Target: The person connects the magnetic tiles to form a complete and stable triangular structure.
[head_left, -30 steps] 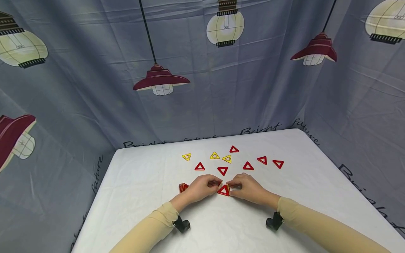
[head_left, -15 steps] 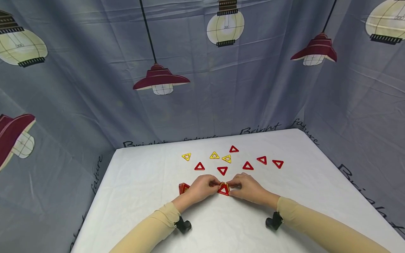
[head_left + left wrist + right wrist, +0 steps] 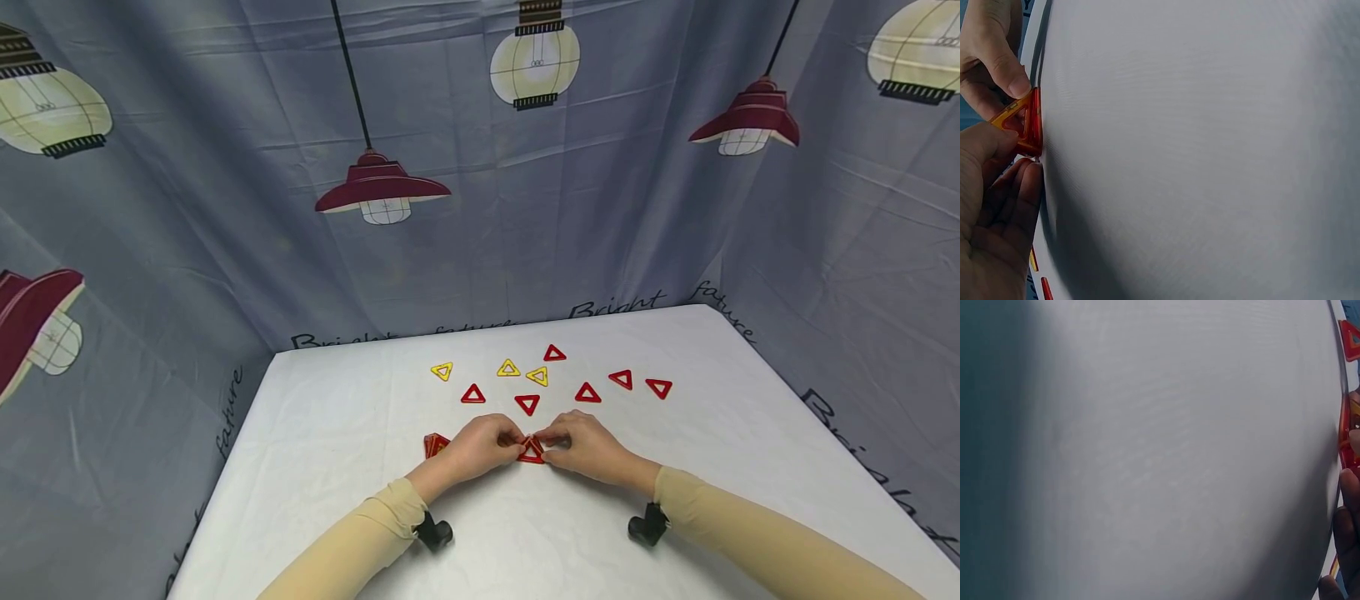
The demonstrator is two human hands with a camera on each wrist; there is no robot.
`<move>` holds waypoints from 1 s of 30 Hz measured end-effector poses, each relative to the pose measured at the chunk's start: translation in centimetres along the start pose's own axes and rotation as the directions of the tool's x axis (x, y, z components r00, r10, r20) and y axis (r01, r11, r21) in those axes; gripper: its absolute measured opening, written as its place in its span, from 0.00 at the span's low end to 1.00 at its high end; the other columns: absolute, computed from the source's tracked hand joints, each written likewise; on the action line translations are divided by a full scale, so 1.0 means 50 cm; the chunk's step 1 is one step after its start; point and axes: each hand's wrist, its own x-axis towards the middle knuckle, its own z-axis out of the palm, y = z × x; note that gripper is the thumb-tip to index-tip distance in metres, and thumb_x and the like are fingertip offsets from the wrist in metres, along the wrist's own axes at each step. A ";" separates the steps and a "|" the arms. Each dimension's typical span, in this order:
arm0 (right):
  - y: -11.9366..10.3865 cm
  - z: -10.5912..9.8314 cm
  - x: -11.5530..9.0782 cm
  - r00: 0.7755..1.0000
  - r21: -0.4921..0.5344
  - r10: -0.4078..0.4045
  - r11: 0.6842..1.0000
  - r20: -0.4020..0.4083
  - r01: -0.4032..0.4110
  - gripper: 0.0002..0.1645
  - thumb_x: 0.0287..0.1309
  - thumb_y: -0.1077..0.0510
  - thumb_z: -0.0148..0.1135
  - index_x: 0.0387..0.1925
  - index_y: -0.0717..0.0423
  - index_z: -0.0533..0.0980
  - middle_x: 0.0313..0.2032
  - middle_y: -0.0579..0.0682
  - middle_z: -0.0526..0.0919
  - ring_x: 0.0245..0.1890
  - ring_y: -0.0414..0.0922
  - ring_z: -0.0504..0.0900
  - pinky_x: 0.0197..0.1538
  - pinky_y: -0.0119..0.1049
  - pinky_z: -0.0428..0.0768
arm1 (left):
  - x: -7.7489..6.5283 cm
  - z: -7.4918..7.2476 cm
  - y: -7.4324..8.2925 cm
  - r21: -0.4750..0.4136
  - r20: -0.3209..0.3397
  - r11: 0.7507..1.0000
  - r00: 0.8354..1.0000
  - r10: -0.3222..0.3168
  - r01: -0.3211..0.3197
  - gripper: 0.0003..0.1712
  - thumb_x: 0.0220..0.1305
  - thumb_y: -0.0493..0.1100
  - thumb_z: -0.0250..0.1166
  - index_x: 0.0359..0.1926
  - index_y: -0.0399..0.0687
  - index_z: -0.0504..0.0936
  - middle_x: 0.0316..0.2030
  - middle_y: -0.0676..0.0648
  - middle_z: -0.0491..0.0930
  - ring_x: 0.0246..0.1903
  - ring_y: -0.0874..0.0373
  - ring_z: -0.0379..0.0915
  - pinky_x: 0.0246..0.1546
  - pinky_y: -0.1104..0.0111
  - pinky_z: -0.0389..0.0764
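Observation:
Between the two hands stands a small piece built from triangular building tiles [image 3: 532, 456], with an open red triangle facing the person. My left hand [image 3: 480, 444] pinches its left side between thumb and fingers. On the opposite side, my right hand [image 3: 587, 447] pinches it near the top and right corner. In the left wrist view, an orange-yellow tile [image 3: 1005, 117] leans against the red tile [image 3: 1037, 128], and a thumb presses on each side. The right wrist view catches only the piece's red edge [image 3: 1345, 428] and some fingertips. The fingers hide its rear faces.
A similar red tile piece [image 3: 434, 446] stands just left of the left hand, partly covered by it. Beyond the hands, loose red triangles [image 3: 527, 405] and yellow triangles [image 3: 508, 369] lie scattered on the white table [image 3: 337, 467]. A patterned curtain [image 3: 480, 250] hangs behind.
The left fingers have moved slightly right, up to the piece. Its tiles now lean together at the top, where a gap showed earlier. The right hand has barely moved.

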 end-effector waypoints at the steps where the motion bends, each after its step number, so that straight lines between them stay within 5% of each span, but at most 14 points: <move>1: -0.001 0.001 0.000 1.000 -0.001 0.004 1.000 -0.001 -0.004 0.19 0.54 0.55 0.76 0.50 0.47 0.88 0.35 0.30 0.82 0.38 0.33 0.75 0.42 0.34 0.76 | 0.000 0.000 0.000 0.000 0.002 1.000 1.000 0.001 -0.001 0.02 0.66 0.41 0.70 0.39 0.49 0.88 0.33 0.61 0.81 0.33 0.71 0.75 0.38 0.75 0.77; 20: -0.008 0.003 0.005 0.999 -0.026 -0.006 1.000 -0.045 0.005 0.19 0.53 0.58 0.75 0.49 0.50 0.88 0.37 0.32 0.86 0.36 0.33 0.76 0.41 0.34 0.76 | -0.003 0.000 0.000 -0.009 -0.005 1.000 1.000 -0.002 0.002 0.04 0.66 0.40 0.70 0.40 0.48 0.88 0.34 0.60 0.82 0.34 0.72 0.76 0.39 0.75 0.78; 30: -0.011 0.004 0.008 1.000 -0.036 0.018 0.999 -0.009 -0.018 0.23 0.54 0.57 0.74 0.54 0.47 0.86 0.28 0.26 0.77 0.34 0.34 0.72 0.42 0.37 0.73 | -0.006 0.000 0.001 0.011 -0.008 1.000 1.000 -0.009 0.009 0.04 0.67 0.42 0.70 0.41 0.49 0.88 0.34 0.60 0.82 0.34 0.72 0.75 0.40 0.75 0.78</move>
